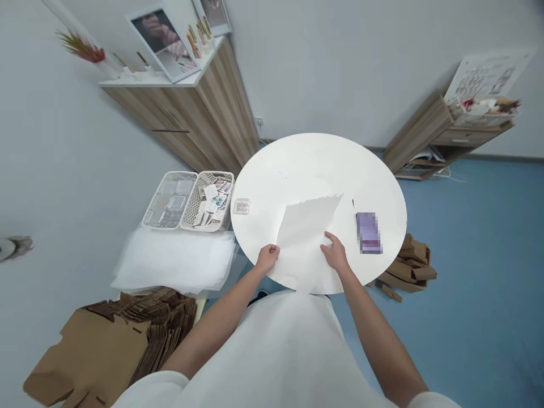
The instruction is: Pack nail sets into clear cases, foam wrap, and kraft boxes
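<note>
A white sheet of paper [309,221] with a ragged, torn-looking far edge stands partly raised above the white oval table [323,158]. My left hand [267,258] pinches its left edge near the front of the table. On the opposite side, my right hand [334,251] rests against the paper, index finger and thumb spread apart. A purple rectangular item [369,233], blurred by pixelation, lies to the right of that hand. Toward the table's left rim sits a small clear plastic box [242,206] with small contents I cannot make out.
Left of the table, two white baskets [183,218] hold clear plastic boxes and printed cards. Translucent white sheets [170,258] are stacked nearer me, beside folded brown cardboard [97,345]. More cardboard [410,266] lies on the floor at right. Wooden cabinets [225,85] stand behind.
</note>
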